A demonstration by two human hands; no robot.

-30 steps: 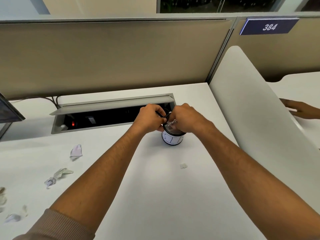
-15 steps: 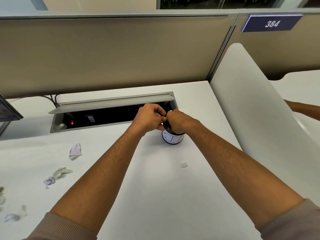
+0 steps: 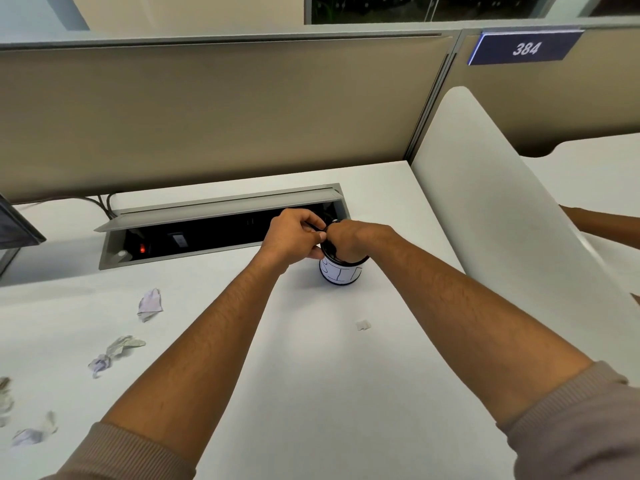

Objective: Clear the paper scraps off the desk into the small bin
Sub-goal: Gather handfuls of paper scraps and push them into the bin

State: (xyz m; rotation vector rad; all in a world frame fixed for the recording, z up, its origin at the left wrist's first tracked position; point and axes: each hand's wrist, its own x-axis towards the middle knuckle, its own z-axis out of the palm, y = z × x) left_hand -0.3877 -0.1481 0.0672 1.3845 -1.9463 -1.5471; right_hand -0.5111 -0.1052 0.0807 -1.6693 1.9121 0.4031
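Observation:
The small bin (image 3: pixel 341 273), a black cylinder with a white hand-lettered label, stands on the white desk (image 3: pixel 311 393) in front of the cable tray. My left hand (image 3: pixel 292 237) pinches the bin's black rim from the left. My right hand (image 3: pixel 349 240) is curled over the bin's mouth, and its fingertips are hidden inside. Crumpled paper scraps lie on the desk: one (image 3: pixel 150 304) at mid left, a twisted one (image 3: pixel 116 353) below it, a tiny one (image 3: pixel 363 325) in front of the bin, and more (image 3: pixel 33 434) at the left edge.
An open grey cable tray (image 3: pixel 221 206) with sockets sits behind the bin. A beige partition (image 3: pixel 207 116) closes the back. A white curved divider (image 3: pixel 502 220) rises at the right, with another person's forearm (image 3: pixel 602 223) beyond it. A monitor corner (image 3: pixel 14 230) shows at far left.
My right hand has sunk lower over the bin's mouth, hiding the clear shiny thing seen under it before. The other person's hand has drawn back, leaving only a forearm in view.

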